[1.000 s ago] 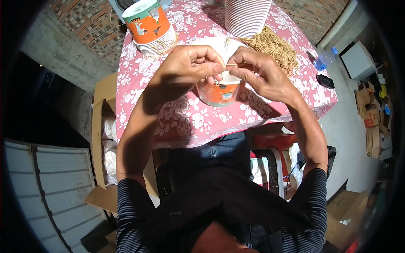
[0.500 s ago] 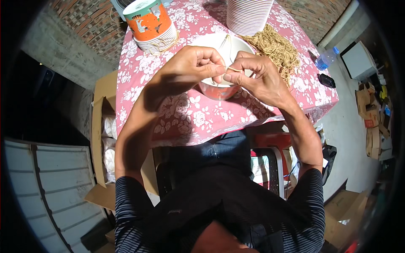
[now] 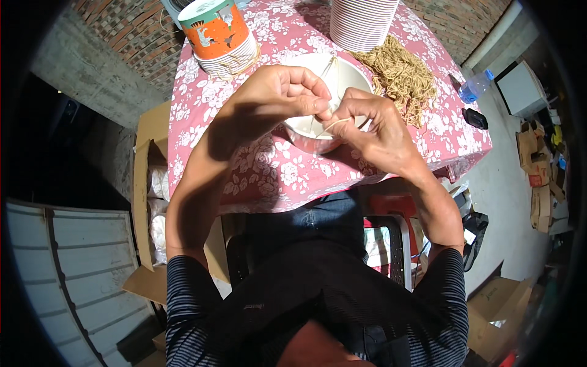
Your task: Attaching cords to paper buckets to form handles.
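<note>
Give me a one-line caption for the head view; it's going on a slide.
Left hand and right hand pinch a rubber band over a white paper bowl on a floral tablecloth.

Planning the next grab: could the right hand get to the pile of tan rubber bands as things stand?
Probably yes. The rubber band pile lies just beyond the right hand with nothing between, though that hand now pinches a band over the white bowl.

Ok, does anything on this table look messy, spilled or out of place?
Nothing is spilled. The pile of tan rubber bands lies loose on the flowered tablecloth. Both hands, left and right, pinch a band over the white bowl.
</note>
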Demonstrator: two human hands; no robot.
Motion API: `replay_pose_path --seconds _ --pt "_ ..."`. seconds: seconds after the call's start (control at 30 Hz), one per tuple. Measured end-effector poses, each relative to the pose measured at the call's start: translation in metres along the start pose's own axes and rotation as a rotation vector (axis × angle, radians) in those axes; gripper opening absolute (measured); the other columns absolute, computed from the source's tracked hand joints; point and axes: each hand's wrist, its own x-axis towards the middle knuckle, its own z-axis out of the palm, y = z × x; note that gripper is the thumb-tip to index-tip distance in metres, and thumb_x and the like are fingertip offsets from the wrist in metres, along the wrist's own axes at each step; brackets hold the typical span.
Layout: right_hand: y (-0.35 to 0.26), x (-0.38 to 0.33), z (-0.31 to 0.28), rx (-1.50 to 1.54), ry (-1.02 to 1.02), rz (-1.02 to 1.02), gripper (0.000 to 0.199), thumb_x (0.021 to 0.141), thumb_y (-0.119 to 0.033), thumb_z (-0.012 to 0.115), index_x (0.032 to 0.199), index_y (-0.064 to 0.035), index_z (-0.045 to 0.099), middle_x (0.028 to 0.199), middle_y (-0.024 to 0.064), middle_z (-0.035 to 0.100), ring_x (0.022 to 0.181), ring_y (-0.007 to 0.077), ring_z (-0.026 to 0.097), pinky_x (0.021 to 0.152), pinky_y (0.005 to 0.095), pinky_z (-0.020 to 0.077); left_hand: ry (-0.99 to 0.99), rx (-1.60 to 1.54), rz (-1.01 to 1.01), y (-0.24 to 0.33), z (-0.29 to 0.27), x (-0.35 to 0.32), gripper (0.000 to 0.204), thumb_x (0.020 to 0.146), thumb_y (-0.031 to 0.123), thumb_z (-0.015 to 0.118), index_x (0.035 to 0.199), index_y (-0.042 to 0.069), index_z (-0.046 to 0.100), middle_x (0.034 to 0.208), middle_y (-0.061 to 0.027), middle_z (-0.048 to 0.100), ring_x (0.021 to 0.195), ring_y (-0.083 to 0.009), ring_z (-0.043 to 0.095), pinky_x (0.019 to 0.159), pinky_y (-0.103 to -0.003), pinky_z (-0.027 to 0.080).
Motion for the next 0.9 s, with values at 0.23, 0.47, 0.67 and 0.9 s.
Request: replay_pose_path --seconds 0.23,0.47,0.67,0.9 --pt "-0.001 0.005 -0.018 -0.044 -0.05 0.077 0.013 0.094 -0.008 0.072 0.089 0.0037 0.072 0.084 0.0055 0.066 0.078 0.0119 0.059 0.071 0.03 0.0452 -0.105 0.124 -0.088 0.006 0.001 -0.014 0.022 0.092 0.015 0.074 0.104 -0.002 0.067 0.09 -0.0066 0.071 0.081 -0.0123 0.069 0.073 -0.027 0.055" --pt "-0.001 0.005 -0.017 0.099 0.024 0.129 0.016 0.092 -0.009 0.071 0.085 0.0052 0.073 0.083 0.0092 0.068 0.073 0.0137 0.063 0.069 0.0324 0.0488 0.288 0.731 0.067 0.003 0.037 -0.016 0.018 0.089 0.012 0.075 0.099 0.0 0.065 0.073 -0.0062 0.067 0.068 -0.0145 0.067 0.06 -0.032 0.051" --pt "-0.002 0.002 -0.009 -0.048 0.007 0.01 0.017 0.091 -0.009 0.074 0.081 0.0042 0.072 0.075 0.0074 0.064 0.067 0.0147 0.059 0.065 0.0338 0.047 0.426 0.474 0.038 -0.003 0.037 -0.013 0.015 0.091 0.011 0.073 0.099 0.0 0.065 0.076 -0.0066 0.072 0.066 -0.0113 0.065 0.057 -0.031 0.049" --pt "-0.004 0.004 -0.008 0.181 -0.071 0.1 0.019 0.094 -0.007 0.075 0.08 0.0054 0.074 0.076 0.0077 0.066 0.066 0.0131 0.065 0.057 0.0284 0.0514 0.28 0.002 0.013 -0.007 0.025 -0.013 0.019 0.095 0.01 0.071 0.107 -0.003 0.066 0.096 -0.0133 0.076 0.084 -0.0096 0.068 0.072 -0.025 0.053"
